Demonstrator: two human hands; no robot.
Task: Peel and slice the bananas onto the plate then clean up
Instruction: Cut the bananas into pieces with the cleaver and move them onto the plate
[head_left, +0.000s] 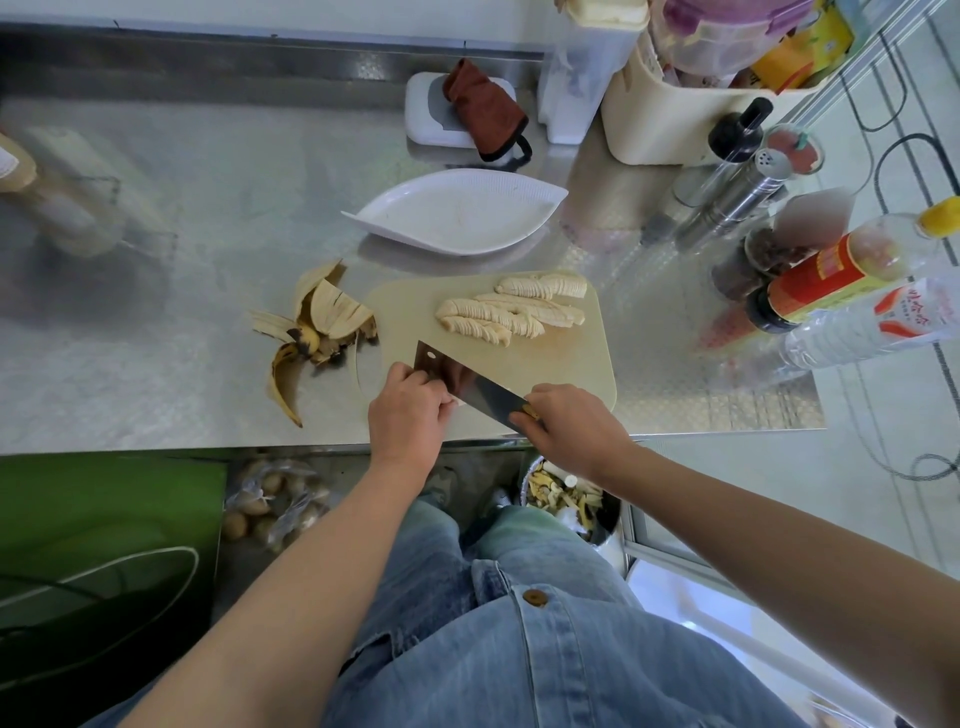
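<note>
1. The left hand (410, 410) curls its fingers over the far end of the cleaver (470, 387) blade. Its fingertips are hidden, and a pale scrap by the thumb is too small to identify.
2. The right hand (566, 426) wraps round the handle, hiding nearly all of it.
3. Both forearms reach forward, and the blade slants between the hands over the cutting board (571, 364).
4. The sliced bananas (498, 314) lie on the board's far half. The plate (457, 213) sits beyond the board, and the peels (317, 327) lie to its left.
</note>
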